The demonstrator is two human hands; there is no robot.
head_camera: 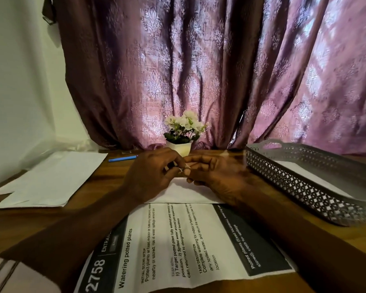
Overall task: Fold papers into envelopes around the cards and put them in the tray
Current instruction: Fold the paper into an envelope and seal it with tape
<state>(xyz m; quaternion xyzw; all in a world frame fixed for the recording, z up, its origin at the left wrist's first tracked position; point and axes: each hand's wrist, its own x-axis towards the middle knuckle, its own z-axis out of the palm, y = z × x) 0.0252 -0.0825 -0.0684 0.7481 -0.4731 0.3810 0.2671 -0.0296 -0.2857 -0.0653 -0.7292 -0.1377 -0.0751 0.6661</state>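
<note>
Both left hand (152,174) and right hand (216,176) fingers pinch a scrap (186,165) over the paper (177,195).

I'm seeing a dim room, with daylight glowing through the curtain (199,70) behind; the tray (283,176) is smearing with motion blur, and the frame's edges are bowing outward.

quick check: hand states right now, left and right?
left hand: closed, pinching a small white scrap.
right hand: fingers curled, seemingly pinching the same scrap; what the scrap is cannot be told.
</note>
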